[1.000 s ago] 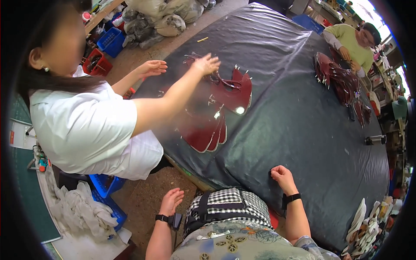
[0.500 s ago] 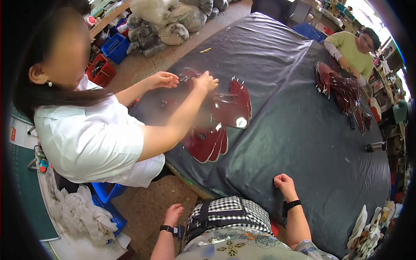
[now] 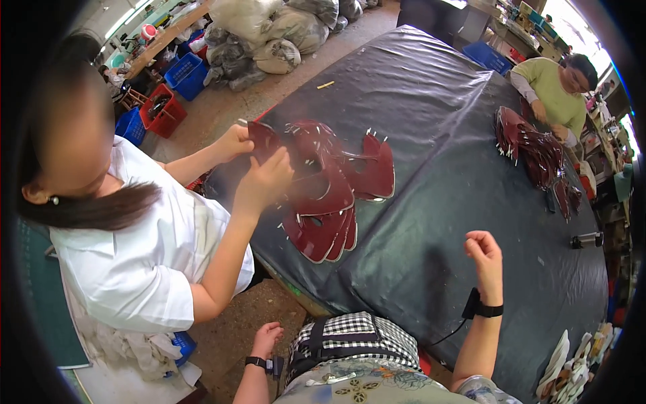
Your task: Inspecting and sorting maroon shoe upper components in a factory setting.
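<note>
So compared to half a second back, my right hand (image 3: 483, 250) has come up off the tabletop (image 3: 457, 168) and now hovers curled loosely shut, holding nothing, while the left hand (image 3: 267, 337) hangs below the edge, half open and empty. The nearest stuff is the fan of dark red leather pieces (image 3: 326, 185), roughly seven or eight overlapping, long axis running from near-left to far-right. The coworker in white (image 3: 134, 269) now grips one with both hands. A second pile (image 3: 531, 151) sits by another worker.
</note>
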Tool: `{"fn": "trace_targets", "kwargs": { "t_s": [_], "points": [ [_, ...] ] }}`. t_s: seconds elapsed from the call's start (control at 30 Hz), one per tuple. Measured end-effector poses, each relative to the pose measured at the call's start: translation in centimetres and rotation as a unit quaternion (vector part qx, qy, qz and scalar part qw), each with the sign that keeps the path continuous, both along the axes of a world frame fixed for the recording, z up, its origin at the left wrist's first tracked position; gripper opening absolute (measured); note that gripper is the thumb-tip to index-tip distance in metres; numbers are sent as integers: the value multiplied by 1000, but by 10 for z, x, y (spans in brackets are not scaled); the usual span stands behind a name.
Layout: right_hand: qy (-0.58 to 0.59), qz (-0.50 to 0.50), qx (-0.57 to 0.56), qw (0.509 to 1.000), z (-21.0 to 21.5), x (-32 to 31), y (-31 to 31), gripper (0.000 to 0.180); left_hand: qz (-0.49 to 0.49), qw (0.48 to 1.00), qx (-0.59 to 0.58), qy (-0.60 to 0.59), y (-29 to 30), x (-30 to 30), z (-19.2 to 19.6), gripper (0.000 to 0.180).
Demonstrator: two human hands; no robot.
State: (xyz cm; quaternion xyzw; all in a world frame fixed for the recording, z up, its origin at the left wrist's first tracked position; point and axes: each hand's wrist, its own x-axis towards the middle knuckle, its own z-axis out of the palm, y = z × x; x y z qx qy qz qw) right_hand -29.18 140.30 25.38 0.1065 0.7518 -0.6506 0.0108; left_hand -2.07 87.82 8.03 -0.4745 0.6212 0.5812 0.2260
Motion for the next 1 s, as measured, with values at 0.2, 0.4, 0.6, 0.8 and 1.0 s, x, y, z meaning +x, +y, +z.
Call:
{"fn": "trace_targets", "kwargs": {
  "t_s": [0.2,0.4,0.6,0.8,1.0],
  "points": [
    [-24,9,-27,999,5,-11,-20,12,-10,1000,-22,-13,3,19,1,35],
    [-112,67,-66,989,-31,16,-45,12,-35,998,-43,-30,-1,43,-9,33],
    [-140,100,-67,983,-37,26,-64,13,-37,998,-35,-21,-9,50,-21,33],
    [-145,126,-59,980,-48,45,-83,14,-38,999,-21,-9,-21,60,-32,35],
    [-165,119,-44,978,-56,67,-91,17,-63,998,-22,-10,-34,67,-38,37]
  ]
}}
